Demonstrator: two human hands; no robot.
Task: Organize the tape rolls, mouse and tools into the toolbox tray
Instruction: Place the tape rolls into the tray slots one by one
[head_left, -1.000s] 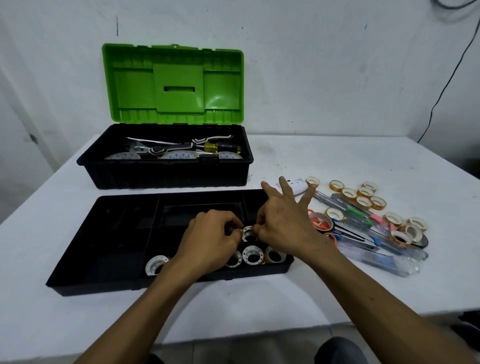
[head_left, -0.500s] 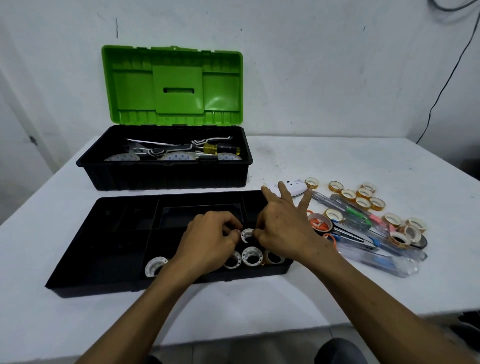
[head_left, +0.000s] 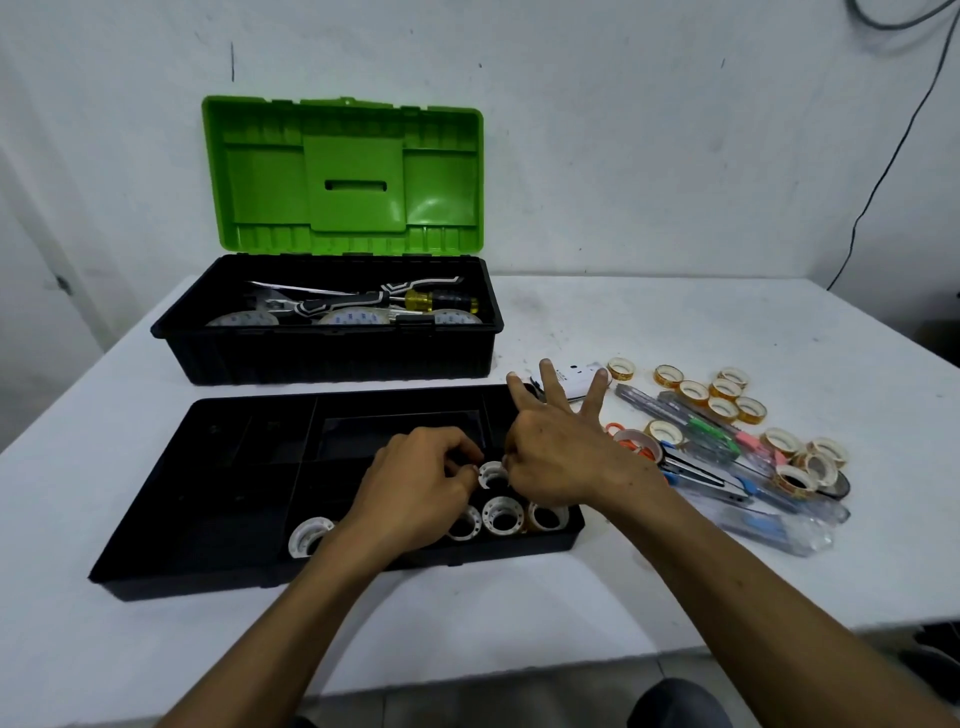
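The black toolbox tray (head_left: 208, 493) lies on the white table in front of me. Both hands meet over its right front compartment. My left hand (head_left: 415, 488) and my right hand (head_left: 556, 452) pinch one small white tape roll (head_left: 491, 474) between thumb and forefinger; the right hand's other fingers are spread. Several more white rolls (head_left: 501, 514) stand along the tray's front wall, one of them (head_left: 306, 535) further left. The white mouse (head_left: 571, 376) lies behind my right fingers. Loose tape rolls (head_left: 722, 389) and tools (head_left: 701, 431) lie to the right.
An open toolbox (head_left: 332, 358) with a green lid (head_left: 343, 171) stands behind the tray, holding large tape rolls, a wrench and a yellow-handled screwdriver (head_left: 436, 300). Scissors with orange handles (head_left: 649, 452) and clear-handled screwdrivers lie at the right. A black cable (head_left: 883, 176) runs down the wall.
The hands have stayed together over the same small white roll, shifting only slightly. Nothing else on the table has moved.
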